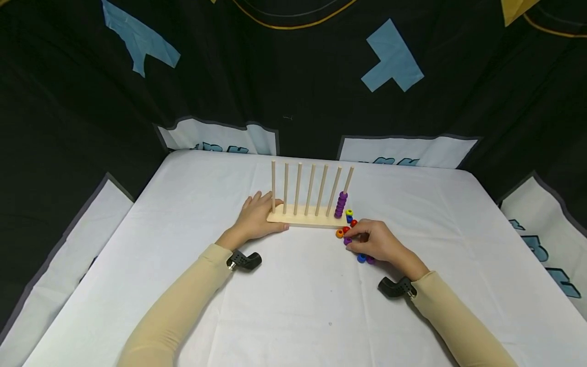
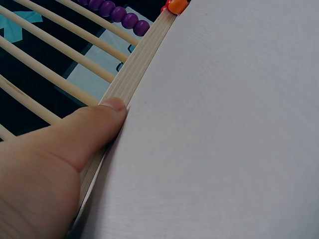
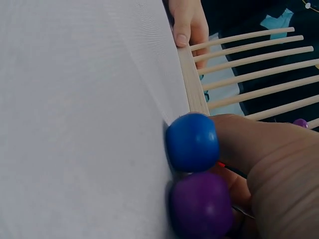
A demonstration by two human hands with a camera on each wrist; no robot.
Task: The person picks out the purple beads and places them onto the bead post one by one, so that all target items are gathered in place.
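A pale wooden peg stand (image 1: 302, 218) with a row of upright dowels is on the white table. Its rightmost dowel carries a stack of purple beads (image 1: 341, 205). My left hand (image 1: 258, 216) holds the left end of the base, thumb along the front edge and fingers behind. At the base's right end, my right hand (image 1: 376, 240) has thumb and index finger around a purple bead (image 1: 347, 241); the right wrist view hides that pinch. A blue bead (image 3: 193, 142) and another purple bead (image 3: 202, 205) lie on the table beneath this hand.
Loose beads lie near the stand's right end: an orange bead (image 1: 339, 233), red beads (image 1: 353, 223), a yellow bead (image 1: 349, 212) and a blue one behind the right hand. A dark curtain (image 1: 312, 102) hangs beyond the table's far edge.
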